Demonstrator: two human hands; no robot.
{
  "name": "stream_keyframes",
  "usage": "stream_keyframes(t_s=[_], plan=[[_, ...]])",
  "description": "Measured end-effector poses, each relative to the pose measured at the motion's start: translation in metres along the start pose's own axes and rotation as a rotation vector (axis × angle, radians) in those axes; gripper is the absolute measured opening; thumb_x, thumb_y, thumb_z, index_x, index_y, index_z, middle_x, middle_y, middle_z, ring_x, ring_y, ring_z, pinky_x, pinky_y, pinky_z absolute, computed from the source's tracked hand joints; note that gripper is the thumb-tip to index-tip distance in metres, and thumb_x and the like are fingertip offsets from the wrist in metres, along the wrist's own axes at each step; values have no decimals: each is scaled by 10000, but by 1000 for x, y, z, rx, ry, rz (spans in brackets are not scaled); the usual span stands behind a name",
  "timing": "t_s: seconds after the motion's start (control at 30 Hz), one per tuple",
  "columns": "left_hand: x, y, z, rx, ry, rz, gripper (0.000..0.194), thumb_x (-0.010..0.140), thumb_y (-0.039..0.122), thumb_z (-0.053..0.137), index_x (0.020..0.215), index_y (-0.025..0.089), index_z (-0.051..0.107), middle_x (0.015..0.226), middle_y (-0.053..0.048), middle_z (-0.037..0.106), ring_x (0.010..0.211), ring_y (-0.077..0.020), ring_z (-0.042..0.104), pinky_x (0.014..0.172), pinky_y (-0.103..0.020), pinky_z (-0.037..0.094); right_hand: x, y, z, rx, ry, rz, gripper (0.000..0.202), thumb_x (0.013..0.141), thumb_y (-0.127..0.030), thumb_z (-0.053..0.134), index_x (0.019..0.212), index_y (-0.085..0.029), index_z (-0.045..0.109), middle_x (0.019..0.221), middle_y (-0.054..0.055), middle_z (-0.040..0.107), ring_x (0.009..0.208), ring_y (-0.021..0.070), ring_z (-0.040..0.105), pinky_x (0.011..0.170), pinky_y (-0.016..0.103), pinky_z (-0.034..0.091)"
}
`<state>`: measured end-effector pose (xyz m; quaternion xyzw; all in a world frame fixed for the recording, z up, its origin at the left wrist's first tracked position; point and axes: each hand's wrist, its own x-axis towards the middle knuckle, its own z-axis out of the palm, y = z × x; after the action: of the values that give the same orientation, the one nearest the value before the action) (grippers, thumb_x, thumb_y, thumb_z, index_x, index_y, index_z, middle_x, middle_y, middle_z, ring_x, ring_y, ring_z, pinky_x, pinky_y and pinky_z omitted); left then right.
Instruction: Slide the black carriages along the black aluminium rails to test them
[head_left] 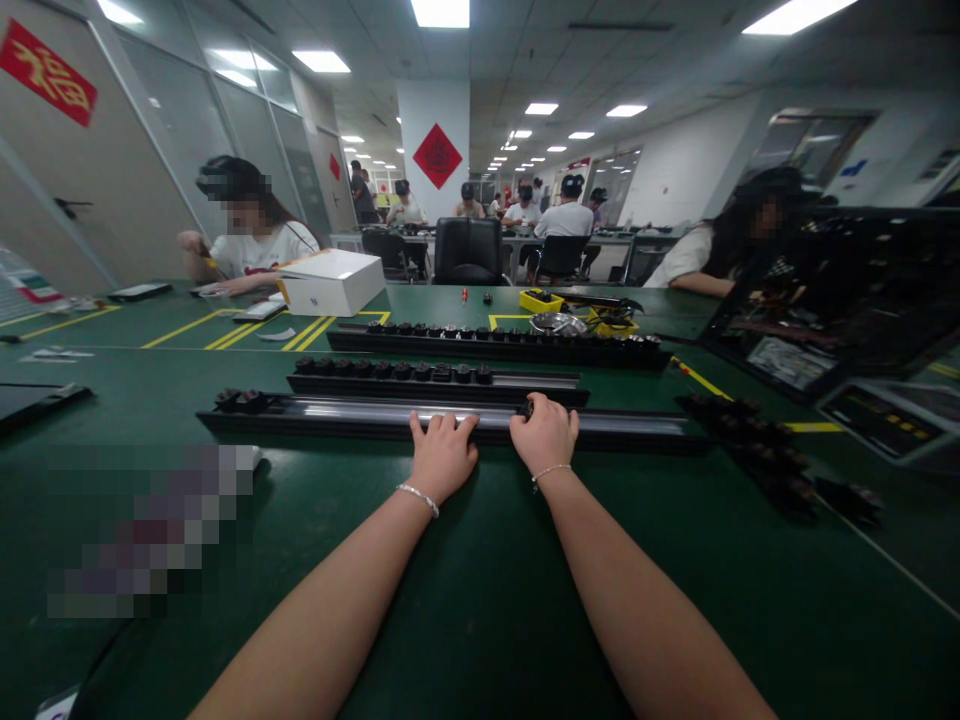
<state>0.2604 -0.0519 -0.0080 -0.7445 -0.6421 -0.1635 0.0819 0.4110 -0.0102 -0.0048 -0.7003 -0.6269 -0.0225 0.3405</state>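
Observation:
A long black rail point(360, 415) with a shiny inner strip lies crosswise in front of me, two small black parts point(240, 400) seated at its left end. My left hand point(444, 462) rests on the rail's near edge, fingers spread, holding nothing. To its right, my right hand point(545, 435) is closed around a small black part point(527, 408) at the rail; the fingers hide most of it. Just behind lies a shorter black rail point(536, 382) carrying a row of several black parts point(403, 371). Farther back is another filled black rail point(480, 343).
Several loose black parts point(772, 450) lie to the right, beside a grey device point(892, 425) and a dark open frame point(817, 300). A white box point(334, 283) and yellow trays point(541, 301) stand at the back. A co-worker point(259, 235) sits at left, another point(701, 250) at right.

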Motion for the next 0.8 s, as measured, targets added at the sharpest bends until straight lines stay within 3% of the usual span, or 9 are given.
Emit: stream_keyframes(t_s=[0.8], plan=[[0,-1,2,7,14,14,387,813,302,477,1197,300,529,1036,-61,592,1046,-265,495,1038,-624,113,2,2,-7,-21,-9,46,432,717,-191,458,1140,-156,537,1011,102,653,1025,236,524,996,423,226]])
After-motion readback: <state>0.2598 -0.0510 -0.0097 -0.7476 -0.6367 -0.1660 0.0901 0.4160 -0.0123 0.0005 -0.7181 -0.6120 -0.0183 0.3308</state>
